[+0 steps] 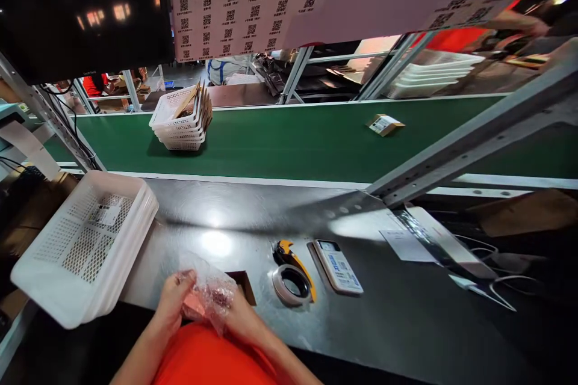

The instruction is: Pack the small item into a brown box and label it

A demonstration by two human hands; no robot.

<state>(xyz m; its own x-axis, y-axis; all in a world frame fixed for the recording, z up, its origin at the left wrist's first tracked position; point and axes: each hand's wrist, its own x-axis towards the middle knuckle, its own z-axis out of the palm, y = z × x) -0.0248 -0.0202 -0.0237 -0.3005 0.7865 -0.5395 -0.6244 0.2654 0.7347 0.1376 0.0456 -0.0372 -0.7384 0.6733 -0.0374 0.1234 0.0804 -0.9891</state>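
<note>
Near the table's front edge, both my hands hold a clear sheet of bubble wrap (205, 280). My left hand (172, 296) pinches its left side between thumb and fingers. At the right side, my right hand (239, 313) is closed on the wrap, with its fingers partly hidden in the folds. Something reddish shows through the plastic; I cannot tell whether it is an object or my red clothing. Just beyond my right hand lies a small brown cardboard box (242, 286), partly covered. A roll of tape (291, 284) and a yellow-black tape cutter (295, 255) lie right of it.
A phone (338, 266) lies right of the tape. Stacked white baskets (135, 240) stand at the left. Behind the table runs a green conveyor (280, 144) with more baskets (176, 126) and a small parcel (385, 124). Scissors (485, 295) lie right, beyond a metal post (451, 138).
</note>
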